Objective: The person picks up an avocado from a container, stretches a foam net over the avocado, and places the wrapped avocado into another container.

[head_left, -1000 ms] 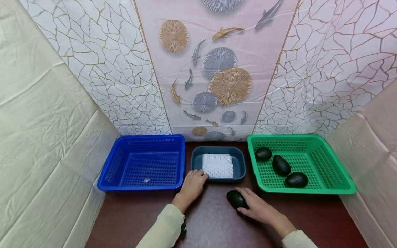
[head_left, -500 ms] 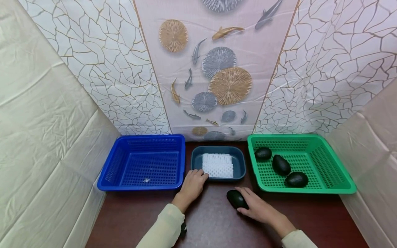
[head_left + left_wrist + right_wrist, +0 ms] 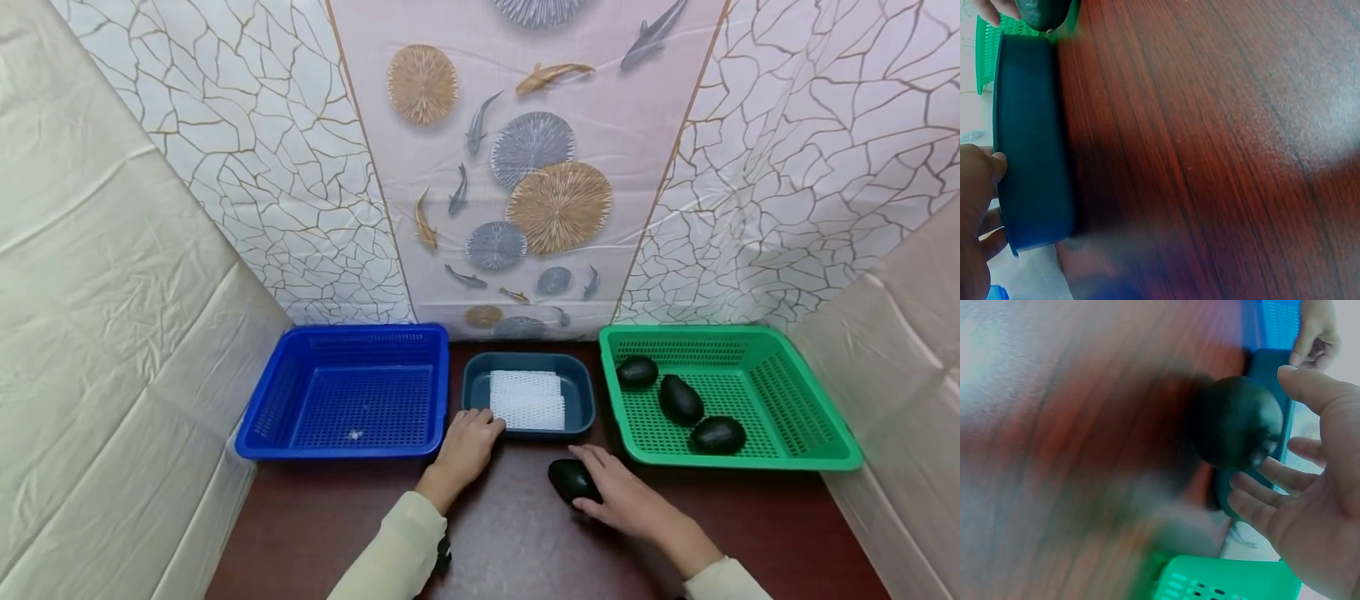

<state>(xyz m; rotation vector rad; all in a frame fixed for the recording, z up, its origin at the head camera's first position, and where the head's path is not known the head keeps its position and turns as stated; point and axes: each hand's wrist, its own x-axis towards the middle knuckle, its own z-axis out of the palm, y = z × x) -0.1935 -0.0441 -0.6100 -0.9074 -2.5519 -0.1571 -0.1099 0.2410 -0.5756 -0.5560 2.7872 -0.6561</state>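
In the head view my left hand (image 3: 468, 448) is at the front left corner of a dark blue-green tray (image 3: 577, 387). The left wrist view shows its thumb on the tray's rim and other fingers bent round the corner. White foam net sleeves (image 3: 527, 402) lie stacked in the tray. My right hand (image 3: 626, 497) is beside a dark avocado (image 3: 570, 481) on the table. Seen from the right wrist, its fingers (image 3: 1250, 490) are spread and loose around the avocado (image 3: 1235, 422), not closed on it; whether a fingertip touches it I cannot tell.
A green basket (image 3: 832, 429) at the right contains three avocados (image 3: 681, 400). On the left stands a blue basket (image 3: 341, 457) with a small whitish spot on its floor. Fabric-covered walls enclose the dark wooden table (image 3: 517, 550) at the back and sides.
My right hand's fingers have lifted and loosened slightly from the avocado, which stays in place on the table. My left hand and the tray have not visibly moved.
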